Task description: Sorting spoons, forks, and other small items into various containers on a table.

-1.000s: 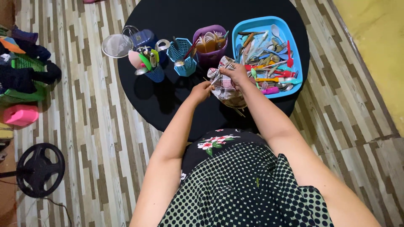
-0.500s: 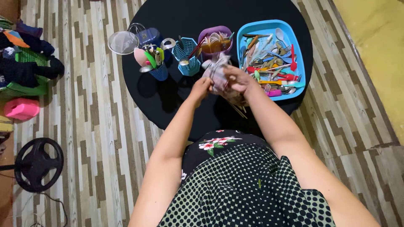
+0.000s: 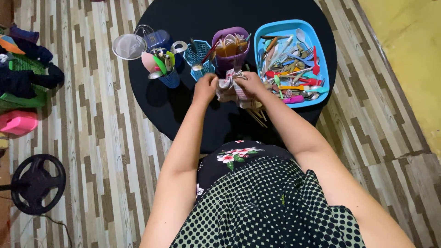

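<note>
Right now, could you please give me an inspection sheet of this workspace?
Surface: round black table, mostly occupied at the far side.
Job's things: checked cloth bunched between both hands; thin wooden sticks poke out below it.
Clutter: blue plastic tray of mixed cutlery, purple holder, two blue mesh holders, round strainer.
Hands: left hand and right hand grip the cloth.
Cables: nothing seen.
Surroundings: striped floor, black fan base, pink container.

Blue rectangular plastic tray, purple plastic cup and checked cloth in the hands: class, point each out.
Blue rectangular plastic tray (image 3: 321, 43): head view, bare right rim.
Purple plastic cup (image 3: 226, 63): head view, front wall.
Checked cloth (image 3: 229, 87): head view, bunched middle between the hands.
</note>
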